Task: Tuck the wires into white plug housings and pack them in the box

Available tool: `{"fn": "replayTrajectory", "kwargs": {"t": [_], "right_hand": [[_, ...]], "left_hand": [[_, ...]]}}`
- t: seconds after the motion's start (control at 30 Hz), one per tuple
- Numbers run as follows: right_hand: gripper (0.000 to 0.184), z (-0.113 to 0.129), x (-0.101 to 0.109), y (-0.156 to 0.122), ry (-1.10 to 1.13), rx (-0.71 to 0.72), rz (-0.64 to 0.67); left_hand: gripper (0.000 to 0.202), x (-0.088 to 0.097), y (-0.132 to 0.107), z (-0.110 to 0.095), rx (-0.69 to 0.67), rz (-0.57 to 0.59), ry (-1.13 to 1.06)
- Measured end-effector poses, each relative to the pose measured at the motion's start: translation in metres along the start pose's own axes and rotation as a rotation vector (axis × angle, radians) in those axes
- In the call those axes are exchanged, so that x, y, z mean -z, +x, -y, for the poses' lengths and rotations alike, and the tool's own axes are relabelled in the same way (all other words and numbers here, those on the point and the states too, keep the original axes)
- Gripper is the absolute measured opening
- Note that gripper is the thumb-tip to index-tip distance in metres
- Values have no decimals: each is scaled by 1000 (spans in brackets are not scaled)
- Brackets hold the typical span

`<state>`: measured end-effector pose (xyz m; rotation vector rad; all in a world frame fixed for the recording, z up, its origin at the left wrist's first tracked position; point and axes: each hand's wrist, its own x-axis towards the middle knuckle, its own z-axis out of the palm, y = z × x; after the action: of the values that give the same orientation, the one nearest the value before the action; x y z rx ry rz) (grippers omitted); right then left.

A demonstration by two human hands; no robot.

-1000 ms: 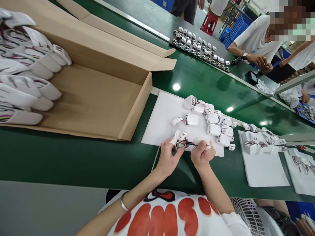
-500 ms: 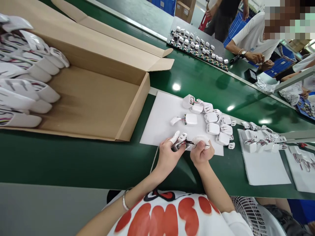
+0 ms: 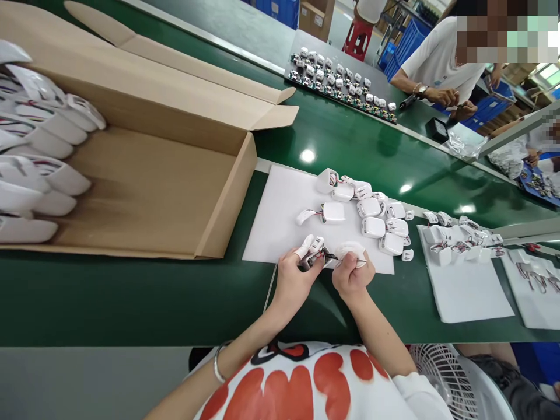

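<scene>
My left hand (image 3: 294,280) is closed on a small white plastic housing (image 3: 315,245) with dark wires and inner parts showing at its open side. White covers wrap at least one of its fingertips. My right hand (image 3: 355,279), also with white-covered fingers, grips a thin dark pointed tool (image 3: 332,256), which looks like tweezers. The tool's tip reaches the wires by the housing. Both hands are over the front edge of a white foam sheet (image 3: 271,216). Just beyond them lies a white unit (image 3: 333,213), wired to a smaller curved white piece (image 3: 305,216).
Several white units (image 3: 373,227) cluster on the sheet's right side. An open cardboard box (image 3: 225,201) at left holds rows of white shells (image 3: 56,131). More parts lie on another foam sheet (image 3: 475,291) at right. Across the green bench, a co-worker's hands (image 3: 455,102) are near a loaded tray (image 3: 341,81).
The whole view has shifted slightly, so the bench items appear a little further left. Both hands keep their grips and almost the same pose. A standing person at the back is largely out of view.
</scene>
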<state>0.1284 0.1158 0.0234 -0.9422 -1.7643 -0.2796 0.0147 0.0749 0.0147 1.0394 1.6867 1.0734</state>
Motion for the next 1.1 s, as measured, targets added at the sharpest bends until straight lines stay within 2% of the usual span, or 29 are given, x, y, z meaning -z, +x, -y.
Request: {"fn": "replayTrajectory", "kwargs": {"t": [0.47, 1.1], "right_hand": [[23, -2, -6, -3, 40, 11, 11], [24, -2, -4, -5, 21, -9, -11]], "left_hand": [[31, 0, 0, 2, 23, 19, -82], [35, -1, 1, 3, 76, 18, -103]]}}
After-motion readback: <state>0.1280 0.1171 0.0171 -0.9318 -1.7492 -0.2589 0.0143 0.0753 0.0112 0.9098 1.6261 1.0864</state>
